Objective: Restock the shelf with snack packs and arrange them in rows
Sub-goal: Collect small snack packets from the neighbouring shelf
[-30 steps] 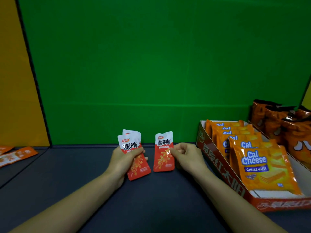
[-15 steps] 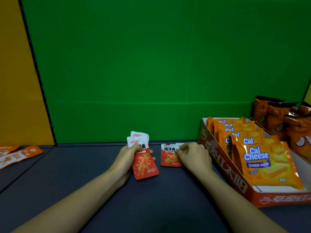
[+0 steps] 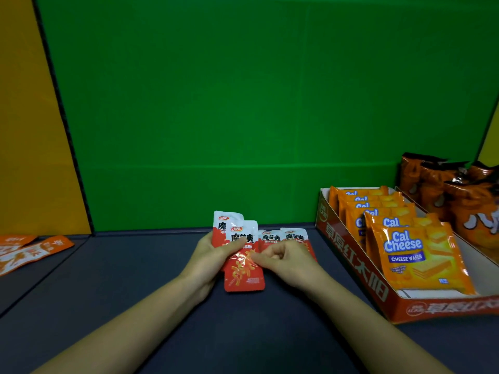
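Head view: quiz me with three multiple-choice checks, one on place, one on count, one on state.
1. The Cal Cheese tray sits: A) left of the hands B) right of the hands C) between them.
2. Red sachets in the left hand: A) one B) four C) two.
3. The right hand is: A) pinching the front sachet B) flat and open C) inside the tray.
Answers: B, it stands right of both hands; C, one overlaps another in its grip; A, thumb and forefinger meet on its edge.
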A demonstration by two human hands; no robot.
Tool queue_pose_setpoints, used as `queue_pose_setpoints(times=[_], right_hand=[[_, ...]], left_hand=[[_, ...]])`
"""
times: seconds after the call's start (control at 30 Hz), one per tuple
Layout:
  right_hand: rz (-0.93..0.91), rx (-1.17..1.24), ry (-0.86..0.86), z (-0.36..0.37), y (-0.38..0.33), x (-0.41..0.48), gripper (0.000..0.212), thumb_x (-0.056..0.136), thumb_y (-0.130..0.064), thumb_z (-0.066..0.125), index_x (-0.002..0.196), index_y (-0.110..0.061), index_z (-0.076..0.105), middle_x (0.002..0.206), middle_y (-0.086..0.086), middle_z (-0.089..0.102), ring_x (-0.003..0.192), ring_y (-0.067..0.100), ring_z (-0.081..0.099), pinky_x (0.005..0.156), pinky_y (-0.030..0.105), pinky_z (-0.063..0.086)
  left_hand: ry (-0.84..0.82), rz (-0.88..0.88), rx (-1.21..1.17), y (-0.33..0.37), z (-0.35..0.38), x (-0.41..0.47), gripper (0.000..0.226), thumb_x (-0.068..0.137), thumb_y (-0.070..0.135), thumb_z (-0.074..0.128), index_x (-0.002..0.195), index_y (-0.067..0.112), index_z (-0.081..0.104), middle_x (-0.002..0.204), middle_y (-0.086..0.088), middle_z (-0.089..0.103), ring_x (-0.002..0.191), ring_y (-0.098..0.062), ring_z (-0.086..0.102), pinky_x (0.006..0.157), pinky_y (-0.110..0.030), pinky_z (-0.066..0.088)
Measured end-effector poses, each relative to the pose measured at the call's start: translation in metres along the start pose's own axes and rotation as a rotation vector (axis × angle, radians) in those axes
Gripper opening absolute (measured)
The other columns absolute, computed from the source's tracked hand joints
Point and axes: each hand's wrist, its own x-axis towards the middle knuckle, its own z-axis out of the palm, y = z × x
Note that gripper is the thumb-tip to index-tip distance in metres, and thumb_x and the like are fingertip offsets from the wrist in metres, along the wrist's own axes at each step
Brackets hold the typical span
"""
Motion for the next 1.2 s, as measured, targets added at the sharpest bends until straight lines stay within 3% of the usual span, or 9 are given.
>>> queue_pose_setpoints(times=[0.07, 0.17, 0.27, 0.4, 0.57, 0.77, 0.87, 1.0, 1.2], right_hand=[[0.016, 0.061, -0.015, -0.007, -0.001, -0.006, 0.022, 0.08, -0.038, 0.07, 0.071, -0.018, 0.07, 0.053, -0.012, 0.059, 0.06, 0.002, 0.053, 0.068, 0.021, 0.044], [0.008, 0.104, -0.027, -0.019, -0.003, -0.023, 0.021, 0.083, -0.034, 0.067, 0.069, -0.018, 0.069, 0.08, 0.004, 0.074, 0.075, 0.007, 0.062, 0.073, 0.018, 0.046], [0.01, 0.056, -0.074, -0.021, 0.006, -0.043, 0.03, 0.082, -0.038, 0.067, 0.073, -0.01, 0.072, 0.078, 0.012, 0.069, 0.069, 0.012, 0.055, 0.066, 0.021, 0.043], [0.017, 0.013, -0.08, -0.014, 0.016, -0.055, 0.035, 0.08, -0.045, 0.067, 0.079, -0.011, 0.074, 0.092, 0.023, 0.07, 0.071, 0.023, 0.062, 0.074, 0.033, 0.049], [0.003, -0.109, -0.032, -0.007, 0.012, -0.059, 0.031, 0.082, -0.046, 0.064, 0.078, -0.016, 0.074, 0.068, 0.003, 0.069, 0.063, 0.012, 0.06, 0.073, 0.026, 0.048], [-0.021, -0.326, -0.013, -0.005, 0.008, -0.061, 0.03, 0.084, -0.052, 0.058, 0.063, -0.03, 0.061, 0.041, -0.023, 0.053, 0.053, 0.001, 0.048, 0.096, 0.029, 0.039], [-0.058, -0.426, 0.016, -0.004, 0.005, -0.062, 0.036, 0.086, -0.053, 0.053, 0.058, -0.031, 0.049, 0.048, -0.009, 0.05, 0.054, 0.003, 0.045, 0.1, 0.027, 0.035], [-0.1, -0.514, -0.004, -0.005, -0.001, -0.065, 0.038, 0.089, -0.054, 0.047, 0.059, -0.031, 0.041, 0.056, -0.009, 0.041, 0.058, 0.003, 0.041, 0.094, 0.026, 0.03], [-0.162, -0.558, -0.008, -0.005, 0.001, -0.067, 0.037, 0.088, -0.054, 0.049, 0.06, -0.031, 0.041, 0.058, -0.011, 0.042, 0.06, 0.003, 0.041, 0.085, 0.024, 0.029]], left_hand=[[0.029, -0.02, -0.045, 0.001, 0.001, 0.001, 0.015, 0.094, 0.017, 0.049, 0.096, 0.01, 0.062, 0.081, -0.007, 0.071, 0.061, -0.014, 0.067, 0.059, -0.026, 0.053], [0.087, -0.026, -0.017, 0.003, -0.001, 0.01, 0.024, 0.097, 0.017, 0.035, 0.092, 0.01, 0.058, 0.078, -0.008, 0.066, 0.066, -0.017, 0.06, 0.064, -0.03, 0.047], [0.036, -0.016, 0.125, -0.002, -0.001, 0.02, 0.022, 0.098, 0.012, 0.036, 0.102, 0.006, 0.056, 0.087, -0.009, 0.066, 0.074, -0.017, 0.06, 0.07, -0.028, 0.049], [0.026, 0.038, 0.323, -0.008, -0.001, 0.033, 0.019, 0.096, 0.011, 0.047, 0.109, 0.001, 0.057, 0.089, -0.007, 0.067, 0.074, -0.015, 0.062, 0.072, -0.024, 0.051], [0.078, 0.092, 0.607, -0.008, -0.006, 0.044, 0.012, 0.086, 0.016, 0.064, 0.088, 0.004, 0.063, 0.076, -0.006, 0.065, 0.075, -0.021, 0.063, 0.076, -0.033, 0.05], [0.049, 0.121, 0.815, -0.006, -0.013, 0.05, 0.027, 0.083, 0.024, 0.068, 0.106, 0.01, 0.065, 0.063, 0.007, 0.055, 0.064, -0.01, 0.054, 0.061, -0.024, 0.04], [0.067, 0.195, 0.977, -0.009, -0.013, 0.05, 0.037, 0.084, 0.03, 0.066, 0.114, 0.01, 0.06, 0.067, 0.009, 0.054, 0.072, -0.012, 0.054, 0.06, -0.024, 0.038], [0.1, 0.257, 1.075, -0.013, -0.013, 0.05, 0.043, 0.085, 0.034, 0.064, 0.119, 0.009, 0.055, 0.068, 0.01, 0.051, 0.076, -0.014, 0.052, 0.065, -0.025, 0.035], [0.115, 0.312, 0.972, -0.016, -0.016, 0.048, 0.026, 0.084, 0.031, 0.066, 0.101, 0.014, 0.054, 0.065, 0.008, 0.052, 0.062, -0.005, 0.047, 0.055, -0.021, 0.034]])
